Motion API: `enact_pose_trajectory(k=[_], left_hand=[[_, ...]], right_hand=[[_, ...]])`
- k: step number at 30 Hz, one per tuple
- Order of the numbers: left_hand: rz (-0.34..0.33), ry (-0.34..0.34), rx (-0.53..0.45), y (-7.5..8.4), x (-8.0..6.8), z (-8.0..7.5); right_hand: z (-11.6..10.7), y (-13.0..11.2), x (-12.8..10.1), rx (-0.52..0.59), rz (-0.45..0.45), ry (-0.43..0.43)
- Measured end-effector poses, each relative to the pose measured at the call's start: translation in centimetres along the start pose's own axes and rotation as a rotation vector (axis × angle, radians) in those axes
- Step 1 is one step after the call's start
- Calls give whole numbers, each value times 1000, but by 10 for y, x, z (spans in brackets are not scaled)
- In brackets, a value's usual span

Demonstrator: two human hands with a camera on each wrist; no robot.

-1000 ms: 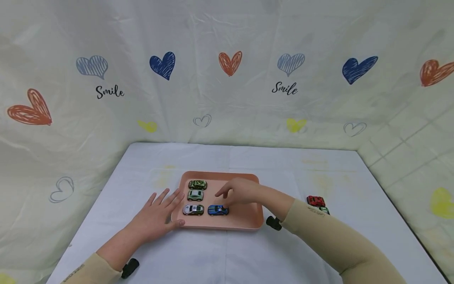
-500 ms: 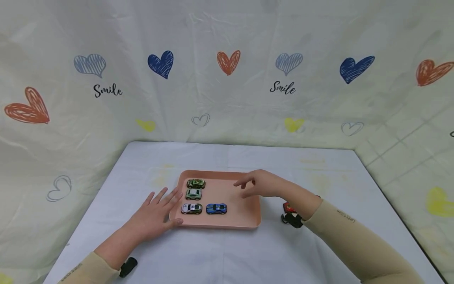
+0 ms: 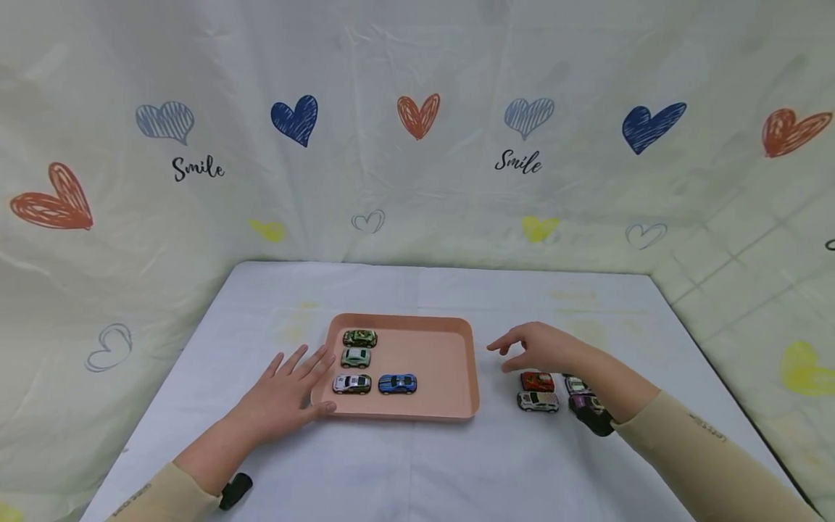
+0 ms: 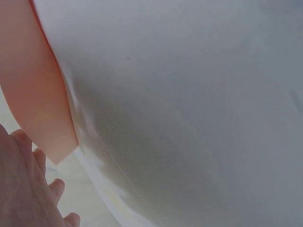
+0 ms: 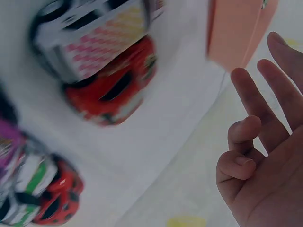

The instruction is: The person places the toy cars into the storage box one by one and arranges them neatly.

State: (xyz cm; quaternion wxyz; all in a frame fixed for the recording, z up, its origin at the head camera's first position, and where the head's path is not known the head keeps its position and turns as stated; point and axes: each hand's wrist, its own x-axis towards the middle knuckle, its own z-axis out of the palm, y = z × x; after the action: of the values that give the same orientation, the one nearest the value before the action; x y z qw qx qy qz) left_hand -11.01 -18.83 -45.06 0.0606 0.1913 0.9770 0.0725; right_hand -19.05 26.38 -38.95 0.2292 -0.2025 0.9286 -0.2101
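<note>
Two hands are in my view, and neither grips anything. Nearest me, my left hand [image 3: 287, 395] lies flat on the table [image 3: 404, 471], fingers spread and straight, fingertips touching the near left corner of the pink tray [image 3: 450, 348]. My right hand [image 3: 541, 348] hovers just right of the tray, loose, fingers partly bent, empty, above a cluster of toy cars on the table: a red car [image 3: 537, 380] directly under it, a white car [image 3: 538, 401] just in front, and more behind my wrist, perhaps two or three, though the sleeve hides them. Inside the tray four cars are parked: a white striped car [image 3: 352, 383] and a blue car [image 3: 397, 383] in the near row, a pale green car [image 3: 356, 357] and a camouflage car [image 3: 359, 338] behind. I judge the sorting about half done; the tray's right half is bare.
</note>
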Motion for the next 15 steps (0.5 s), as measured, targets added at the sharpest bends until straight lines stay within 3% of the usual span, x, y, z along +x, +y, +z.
enact_pose_trajectory(k=[9, 15], left_hand=[[-3, 0, 11, 0, 0, 2], [-8, -2, 12, -1, 1, 4]], right_hand=[[-2, 33, -24, 26, 41, -4], [-4, 48, -27, 20, 68, -23]])
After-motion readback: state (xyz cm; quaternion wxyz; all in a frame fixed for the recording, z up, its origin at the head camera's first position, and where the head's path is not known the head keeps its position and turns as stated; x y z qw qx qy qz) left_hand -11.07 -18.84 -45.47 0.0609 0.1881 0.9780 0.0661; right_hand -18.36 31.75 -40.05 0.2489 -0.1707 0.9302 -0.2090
